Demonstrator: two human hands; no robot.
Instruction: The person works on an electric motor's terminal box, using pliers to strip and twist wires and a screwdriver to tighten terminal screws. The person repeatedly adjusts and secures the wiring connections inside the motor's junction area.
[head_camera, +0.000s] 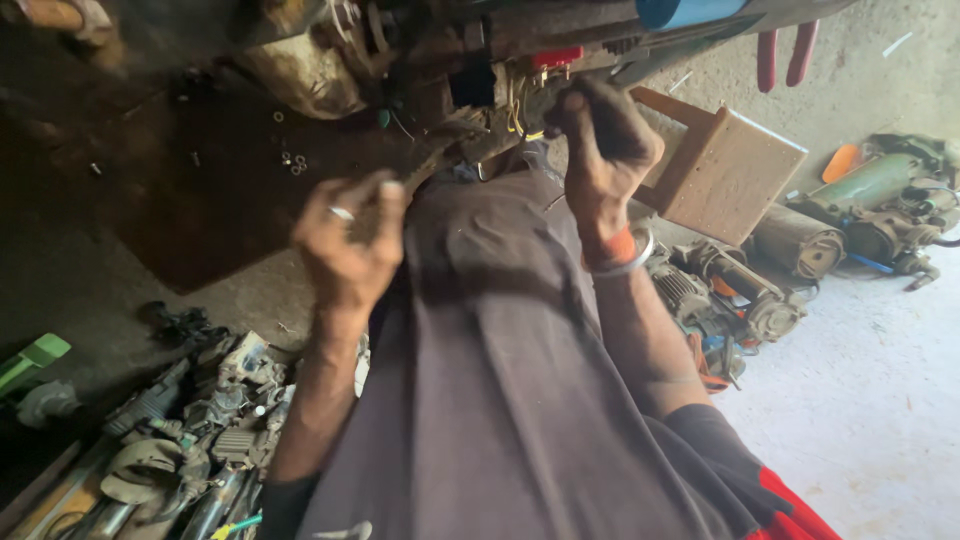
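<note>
Looming across the top, the greasy machine assembly (400, 50) runs left to right, directly beyond both hands. The right hand (605, 150) is nearer, clenched around the wire bundle (520, 110) beneath it; the left hand (350, 240) grips a dark lever-like part (430, 155) angling upward.

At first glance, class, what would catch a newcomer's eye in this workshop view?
Two raised hands at the centre: the left hand wears a ring, and the right hand grips into the wiring of a greasy machine above. A wooden block sits to the right, and worn motor parts lie at lower left.
</note>
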